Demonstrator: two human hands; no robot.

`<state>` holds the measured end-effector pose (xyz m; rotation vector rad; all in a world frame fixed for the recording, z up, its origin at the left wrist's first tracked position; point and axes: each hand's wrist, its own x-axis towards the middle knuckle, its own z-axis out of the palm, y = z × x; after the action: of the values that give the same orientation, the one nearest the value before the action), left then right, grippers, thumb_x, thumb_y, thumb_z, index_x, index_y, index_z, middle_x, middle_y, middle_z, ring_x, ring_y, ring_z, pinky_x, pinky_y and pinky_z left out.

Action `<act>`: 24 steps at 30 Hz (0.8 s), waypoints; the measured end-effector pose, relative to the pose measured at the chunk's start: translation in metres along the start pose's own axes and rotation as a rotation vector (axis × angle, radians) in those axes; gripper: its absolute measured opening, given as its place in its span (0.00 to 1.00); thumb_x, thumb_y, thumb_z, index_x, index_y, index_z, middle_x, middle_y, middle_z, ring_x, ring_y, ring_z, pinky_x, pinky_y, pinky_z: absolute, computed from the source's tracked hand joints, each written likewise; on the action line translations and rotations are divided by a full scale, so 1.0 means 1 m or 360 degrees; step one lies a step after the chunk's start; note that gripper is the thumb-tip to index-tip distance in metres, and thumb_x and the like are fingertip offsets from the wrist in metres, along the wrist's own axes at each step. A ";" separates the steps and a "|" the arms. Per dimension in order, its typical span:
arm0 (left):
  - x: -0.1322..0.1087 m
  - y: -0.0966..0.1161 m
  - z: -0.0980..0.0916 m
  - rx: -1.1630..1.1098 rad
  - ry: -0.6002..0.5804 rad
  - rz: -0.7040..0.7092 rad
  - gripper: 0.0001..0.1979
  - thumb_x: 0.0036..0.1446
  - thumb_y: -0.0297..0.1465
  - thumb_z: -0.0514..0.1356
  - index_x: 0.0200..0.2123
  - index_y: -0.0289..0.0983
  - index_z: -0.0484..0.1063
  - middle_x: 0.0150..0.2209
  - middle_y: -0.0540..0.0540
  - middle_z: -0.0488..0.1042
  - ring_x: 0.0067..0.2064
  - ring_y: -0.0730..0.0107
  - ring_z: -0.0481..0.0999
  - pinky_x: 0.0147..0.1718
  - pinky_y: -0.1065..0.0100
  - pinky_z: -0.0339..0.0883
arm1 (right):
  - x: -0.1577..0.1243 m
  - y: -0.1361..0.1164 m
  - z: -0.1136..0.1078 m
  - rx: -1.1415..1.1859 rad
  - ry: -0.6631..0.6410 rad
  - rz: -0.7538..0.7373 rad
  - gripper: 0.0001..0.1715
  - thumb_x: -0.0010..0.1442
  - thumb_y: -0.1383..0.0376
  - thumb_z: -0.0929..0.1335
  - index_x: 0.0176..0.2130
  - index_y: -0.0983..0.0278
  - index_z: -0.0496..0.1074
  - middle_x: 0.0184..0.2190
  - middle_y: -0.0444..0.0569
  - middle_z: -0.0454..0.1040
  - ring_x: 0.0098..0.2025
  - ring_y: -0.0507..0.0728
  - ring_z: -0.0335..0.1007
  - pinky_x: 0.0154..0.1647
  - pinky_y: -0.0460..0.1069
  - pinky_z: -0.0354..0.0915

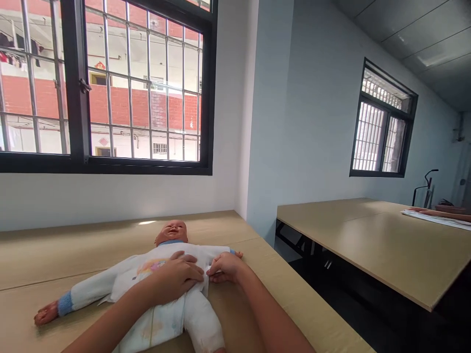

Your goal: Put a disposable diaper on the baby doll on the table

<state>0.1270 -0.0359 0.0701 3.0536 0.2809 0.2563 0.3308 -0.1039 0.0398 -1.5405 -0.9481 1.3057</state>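
A baby doll [172,233] lies on its back on the wooden table [55,255], head toward the wall, arms spread. It wears a white garment [162,314] with blue cuffs. My left hand [178,277] rests flat on the doll's chest, fingers stretched out over the fabric. My right hand [226,267] is beside the doll's side, fingers pinched on the edge of the white garment.
A barred window [106,83] is on the wall behind the table. A second wooden table [386,245] stands to the right across a gap, with papers [437,218] and another person's arm [441,213] at its far end.
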 end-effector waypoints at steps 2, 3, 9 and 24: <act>-0.003 0.002 -0.002 -0.0043 -0.0047 -0.0079 0.21 0.72 0.38 0.48 0.48 0.55 0.82 0.54 0.54 0.81 0.63 0.52 0.69 0.70 0.48 0.45 | 0.001 0.001 -0.003 -0.0009 -0.0004 0.0008 0.16 0.52 0.80 0.69 0.20 0.66 0.65 0.20 0.42 0.72 0.22 0.48 0.70 0.29 0.41 0.69; -0.004 0.003 -0.003 -0.0052 -0.0063 -0.0117 0.21 0.72 0.38 0.47 0.48 0.54 0.82 0.55 0.53 0.80 0.65 0.50 0.67 0.71 0.45 0.41 | 0.002 0.002 -0.004 -0.0018 -0.0002 0.0014 0.16 0.52 0.80 0.70 0.20 0.66 0.65 0.20 0.43 0.72 0.22 0.48 0.70 0.28 0.41 0.69; -0.007 0.015 -0.009 0.0030 -0.0156 -0.0213 0.20 0.71 0.39 0.47 0.54 0.57 0.77 0.62 0.48 0.74 0.71 0.39 0.57 0.59 0.17 0.34 | 0.011 0.008 -0.014 -0.0056 -0.0009 0.0032 0.15 0.51 0.79 0.72 0.22 0.67 0.66 0.19 0.43 0.74 0.20 0.48 0.69 0.27 0.41 0.70; 0.009 0.006 0.009 0.0018 -0.0123 -0.0842 0.30 0.47 0.50 0.68 0.54 0.50 0.80 0.75 0.39 0.48 0.70 0.10 0.39 0.54 0.20 0.48 | 0.006 0.010 -0.026 -0.0170 -0.0111 0.0001 0.16 0.48 0.81 0.72 0.21 0.66 0.64 0.19 0.42 0.74 0.21 0.49 0.72 0.28 0.42 0.71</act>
<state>0.1383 -0.0406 0.0630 2.8494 1.0548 0.1023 0.3571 -0.1050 0.0303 -1.5845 -1.0767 1.3350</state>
